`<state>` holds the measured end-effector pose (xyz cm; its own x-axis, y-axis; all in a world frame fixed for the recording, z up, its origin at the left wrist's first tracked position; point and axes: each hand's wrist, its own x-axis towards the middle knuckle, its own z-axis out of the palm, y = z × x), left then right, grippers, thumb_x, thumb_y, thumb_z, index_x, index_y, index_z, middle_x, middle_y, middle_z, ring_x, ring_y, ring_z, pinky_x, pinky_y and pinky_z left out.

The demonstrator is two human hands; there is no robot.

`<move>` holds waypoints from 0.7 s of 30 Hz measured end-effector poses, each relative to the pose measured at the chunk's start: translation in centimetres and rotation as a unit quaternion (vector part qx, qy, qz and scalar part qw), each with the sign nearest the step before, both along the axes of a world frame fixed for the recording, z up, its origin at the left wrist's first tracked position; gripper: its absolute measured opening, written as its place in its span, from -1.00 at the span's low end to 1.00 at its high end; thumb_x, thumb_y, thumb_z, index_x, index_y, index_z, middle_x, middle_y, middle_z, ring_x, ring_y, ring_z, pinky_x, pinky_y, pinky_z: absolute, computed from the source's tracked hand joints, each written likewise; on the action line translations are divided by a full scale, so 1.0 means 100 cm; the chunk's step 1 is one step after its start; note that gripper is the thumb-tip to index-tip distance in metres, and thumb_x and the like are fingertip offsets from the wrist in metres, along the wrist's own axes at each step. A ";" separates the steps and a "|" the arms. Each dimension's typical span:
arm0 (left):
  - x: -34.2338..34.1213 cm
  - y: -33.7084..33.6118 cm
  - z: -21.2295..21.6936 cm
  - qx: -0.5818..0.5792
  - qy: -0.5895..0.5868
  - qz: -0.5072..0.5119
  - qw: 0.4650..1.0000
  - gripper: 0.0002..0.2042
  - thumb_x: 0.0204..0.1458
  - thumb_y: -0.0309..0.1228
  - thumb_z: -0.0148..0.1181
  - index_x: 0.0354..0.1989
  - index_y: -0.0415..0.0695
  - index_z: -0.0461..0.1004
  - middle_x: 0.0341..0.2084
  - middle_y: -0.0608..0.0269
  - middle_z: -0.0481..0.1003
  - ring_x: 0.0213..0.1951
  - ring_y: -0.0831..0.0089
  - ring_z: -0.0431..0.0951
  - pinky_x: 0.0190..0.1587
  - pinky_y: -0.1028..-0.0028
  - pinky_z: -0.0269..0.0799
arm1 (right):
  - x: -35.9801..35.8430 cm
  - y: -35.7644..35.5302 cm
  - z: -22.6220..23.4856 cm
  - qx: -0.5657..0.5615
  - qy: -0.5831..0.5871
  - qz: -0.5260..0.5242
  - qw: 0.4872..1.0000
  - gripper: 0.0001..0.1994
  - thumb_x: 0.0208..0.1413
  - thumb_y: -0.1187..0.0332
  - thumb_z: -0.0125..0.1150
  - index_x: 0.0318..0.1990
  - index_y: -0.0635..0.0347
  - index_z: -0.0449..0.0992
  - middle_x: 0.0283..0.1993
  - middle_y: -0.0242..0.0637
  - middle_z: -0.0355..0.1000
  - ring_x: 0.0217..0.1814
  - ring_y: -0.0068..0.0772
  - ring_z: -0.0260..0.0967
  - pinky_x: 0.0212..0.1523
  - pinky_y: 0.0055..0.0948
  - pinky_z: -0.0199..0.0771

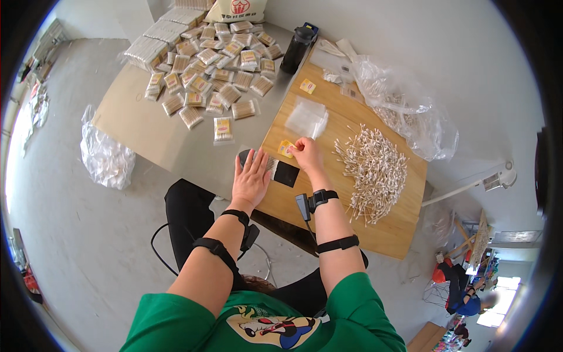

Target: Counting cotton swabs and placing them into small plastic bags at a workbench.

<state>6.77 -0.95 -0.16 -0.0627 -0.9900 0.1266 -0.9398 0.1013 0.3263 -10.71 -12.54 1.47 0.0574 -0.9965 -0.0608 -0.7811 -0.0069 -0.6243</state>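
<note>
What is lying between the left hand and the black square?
In the head view, a row of cotton swabs lies between the left hand and the black square.

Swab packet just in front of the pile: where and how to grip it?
Probably by its two long sides at mid-length, from above and the near side: the packet lies flat, yellow label up, near end free, while the pile crowds its far end.

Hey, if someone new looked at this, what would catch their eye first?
Probably the loose swabs, heaped at right on the wooden table. Next, the packets strewn across the left table, toward the top. Left of the heap, the right hand pinches a yellow card while the left hand lies spread nearby.
</note>
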 end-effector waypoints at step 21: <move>0.001 0.000 -0.002 0.018 -0.009 0.002 1.000 -0.49 0.31 -0.14 -0.23 0.39 -0.04 0.14 0.42 0.36 0.08 0.44 0.34 -0.02 0.45 0.08 -0.27 | 0.000 0.000 -0.009 -0.023 -0.065 -0.025 0.997 -0.83 0.04 0.33 0.32 -0.27 0.22 0.58 -0.29 -0.12 0.55 -0.26 -0.13 0.53 -0.25 -0.25 0.50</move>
